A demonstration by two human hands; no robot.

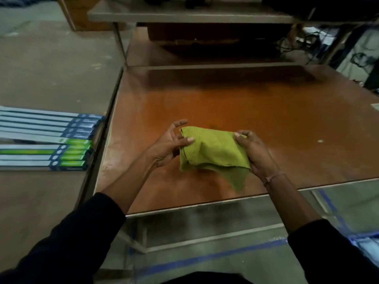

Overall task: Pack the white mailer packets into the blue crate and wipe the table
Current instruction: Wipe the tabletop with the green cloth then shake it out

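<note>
Black sleeves (67, 242) low in frame — both hands' grip, left hand (170, 143) and right hand (256, 153), curled tight on the green cloth (213, 150) — above the orange counter (266, 111), centre frame.

cloth (213, 152): yellow-green, folded into a loose bundle, one corner hanging down, held between two hands above the table's near part
table (256, 111): orange-brown wooden top with pale edging, a small white speck near its right side

Nubbly cloth (213, 152); seemingly smooth wood table (266, 111)
</note>
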